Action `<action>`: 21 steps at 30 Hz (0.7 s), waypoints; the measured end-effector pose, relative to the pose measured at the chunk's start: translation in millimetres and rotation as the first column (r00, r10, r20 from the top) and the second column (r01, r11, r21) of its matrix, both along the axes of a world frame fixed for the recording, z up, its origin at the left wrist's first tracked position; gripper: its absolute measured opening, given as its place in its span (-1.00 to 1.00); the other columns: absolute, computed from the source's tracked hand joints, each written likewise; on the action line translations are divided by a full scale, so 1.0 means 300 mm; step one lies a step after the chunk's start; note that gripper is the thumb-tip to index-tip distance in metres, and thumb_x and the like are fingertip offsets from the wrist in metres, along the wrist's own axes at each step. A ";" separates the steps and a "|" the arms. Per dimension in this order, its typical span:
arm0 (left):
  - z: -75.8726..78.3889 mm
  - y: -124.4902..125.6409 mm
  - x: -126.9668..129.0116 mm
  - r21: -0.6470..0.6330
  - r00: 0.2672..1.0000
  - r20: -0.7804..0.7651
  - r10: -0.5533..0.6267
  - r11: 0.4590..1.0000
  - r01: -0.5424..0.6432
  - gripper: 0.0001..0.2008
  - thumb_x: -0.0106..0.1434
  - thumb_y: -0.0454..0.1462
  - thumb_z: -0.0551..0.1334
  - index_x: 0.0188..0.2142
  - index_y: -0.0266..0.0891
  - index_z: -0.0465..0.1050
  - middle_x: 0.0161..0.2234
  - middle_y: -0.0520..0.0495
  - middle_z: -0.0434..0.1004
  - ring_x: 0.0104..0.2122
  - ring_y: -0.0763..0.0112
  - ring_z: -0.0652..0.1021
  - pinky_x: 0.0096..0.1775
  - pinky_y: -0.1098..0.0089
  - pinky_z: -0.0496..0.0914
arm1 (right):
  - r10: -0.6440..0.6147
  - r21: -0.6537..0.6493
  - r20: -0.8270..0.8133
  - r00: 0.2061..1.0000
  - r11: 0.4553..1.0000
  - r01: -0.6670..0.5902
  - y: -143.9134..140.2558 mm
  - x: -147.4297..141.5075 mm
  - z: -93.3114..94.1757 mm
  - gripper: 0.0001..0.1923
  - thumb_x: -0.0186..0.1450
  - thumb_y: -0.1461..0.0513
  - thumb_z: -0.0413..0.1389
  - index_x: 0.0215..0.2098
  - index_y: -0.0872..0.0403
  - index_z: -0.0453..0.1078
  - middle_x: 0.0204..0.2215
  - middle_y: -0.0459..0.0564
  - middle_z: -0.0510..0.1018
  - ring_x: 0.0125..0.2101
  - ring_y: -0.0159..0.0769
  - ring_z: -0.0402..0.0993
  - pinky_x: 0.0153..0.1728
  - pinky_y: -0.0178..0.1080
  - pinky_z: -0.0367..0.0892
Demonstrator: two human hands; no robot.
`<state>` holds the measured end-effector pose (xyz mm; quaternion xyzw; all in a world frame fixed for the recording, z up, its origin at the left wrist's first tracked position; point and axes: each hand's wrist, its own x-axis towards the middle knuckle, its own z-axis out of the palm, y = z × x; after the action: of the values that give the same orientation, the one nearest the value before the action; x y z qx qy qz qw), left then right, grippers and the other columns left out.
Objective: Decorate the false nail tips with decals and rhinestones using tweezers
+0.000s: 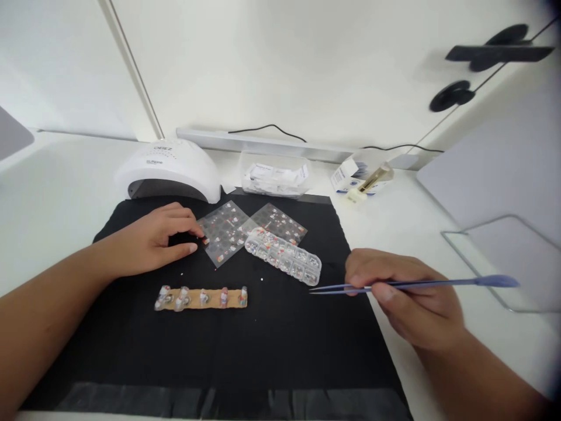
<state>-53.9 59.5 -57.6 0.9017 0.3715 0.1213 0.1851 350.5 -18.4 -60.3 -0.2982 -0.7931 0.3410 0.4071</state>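
Observation:
My right hand (409, 295) is closed round blue-purple tweezers (456, 283), whose slim tips point left over the black mat and stand slightly apart with nothing visible between them. My left hand (169, 237) rests on the mat, thumb and fingers apart, fingertips at the left edge of a clear nail sticker sheet (221, 229). A second sticker sheet (280, 221) lies to its right. In front of the sheets is a clear compartment case (284, 257) with small decorations. Nearer me, several decorated nail tips (204, 298) sit along a tan strip (193, 299).
A white nail lamp (170, 166) stands at the back left. Behind the sheets is a clear tub (275, 175) of packets. A small box (348, 175) and a gold-capped bottle (372, 180) are at the back right. Tiny loose bits dot the black mat (284, 351).

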 end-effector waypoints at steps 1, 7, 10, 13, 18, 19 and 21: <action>0.003 -0.002 0.002 -0.005 1.000 -0.014 0.002 1.000 -0.002 -0.76 0.38 -0.12 0.17 -0.10 -0.13 0.52 -0.15 -0.04 0.54 -0.09 0.21 0.46 -0.02 0.22 0.35 | 0.015 0.023 0.020 1.000 1.000 -0.015 0.007 -0.007 0.001 -0.84 0.40 0.27 0.05 -0.17 0.03 0.48 -0.47 0.00 0.50 -0.47 -0.26 0.42 -0.49 -0.21 0.29; 0.003 0.001 -0.001 0.010 0.999 -0.039 0.021 1.000 -0.021 -0.81 0.38 -0.18 0.18 -0.09 -0.12 0.51 -0.14 0.01 0.54 -0.08 0.26 0.46 -0.01 0.27 0.34 | 0.036 0.084 0.129 0.991 0.995 -0.047 0.032 -0.041 0.027 -0.86 0.35 0.34 0.04 -0.26 0.06 0.43 -0.52 -0.06 0.47 -0.51 -0.34 0.36 -0.52 -0.28 0.25; -0.006 0.005 -0.008 0.036 0.998 -0.056 -0.006 0.999 0.008 -0.81 0.36 -0.18 0.20 -0.07 -0.09 0.50 -0.13 0.03 0.52 -0.07 0.27 0.45 -0.01 0.30 0.32 | 0.049 0.088 0.135 0.990 0.994 -0.061 0.030 -0.039 0.025 -0.88 0.32 0.36 0.06 -0.27 0.08 0.43 -0.51 -0.05 0.48 -0.49 -0.35 0.36 -0.48 -0.28 0.28; -0.011 0.000 -0.009 0.038 0.997 -0.062 0.037 0.999 -0.035 -0.79 0.38 -0.13 0.17 -0.09 -0.10 0.49 -0.13 0.03 0.51 -0.06 0.26 0.43 0.01 0.28 0.30 | 0.075 0.081 0.130 0.989 0.993 -0.086 0.029 -0.037 0.022 -0.89 0.31 0.38 0.08 -0.26 0.11 0.43 -0.49 -0.03 0.50 -0.46 -0.34 0.38 -0.43 -0.27 0.31; -0.014 -0.002 -0.007 0.067 0.999 -0.039 0.021 0.998 -0.018 -0.81 0.39 -0.14 0.16 -0.08 -0.07 0.48 -0.14 0.09 0.49 -0.09 0.31 0.43 -0.04 0.33 0.28 | 0.091 0.064 0.138 0.986 0.993 -0.101 0.031 -0.039 0.024 -0.88 0.32 0.40 0.09 -0.25 0.12 0.43 -0.48 -0.02 0.50 -0.43 -0.34 0.40 -0.41 -0.28 0.34; -0.015 0.000 -0.008 0.075 0.999 -0.032 0.018 0.997 -0.015 -0.81 0.39 -0.14 0.17 -0.08 -0.07 0.48 -0.14 0.10 0.49 -0.09 0.31 0.43 -0.04 0.34 0.28 | 0.090 0.063 0.140 0.986 0.993 -0.099 0.031 -0.039 0.024 -0.88 0.33 0.40 0.09 -0.25 0.12 0.43 -0.48 -0.02 0.50 -0.43 -0.34 0.40 -0.41 -0.28 0.34; -0.017 0.004 -0.011 0.084 0.999 -0.034 0.010 0.996 -0.007 -0.81 0.38 -0.14 0.17 -0.09 -0.06 0.50 -0.14 0.09 0.50 -0.10 0.31 0.44 -0.05 0.33 0.29 | 0.083 0.062 0.146 0.986 0.994 -0.093 0.030 -0.039 0.025 -0.88 0.33 0.40 0.09 -0.24 0.11 0.43 -0.47 -0.03 0.50 -0.43 -0.34 0.40 -0.42 -0.28 0.34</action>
<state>-57.1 60.7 -62.7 0.9091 0.3729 0.1220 0.1400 338.8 -9.3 -52.9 -0.2722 -0.8439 0.3092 0.3437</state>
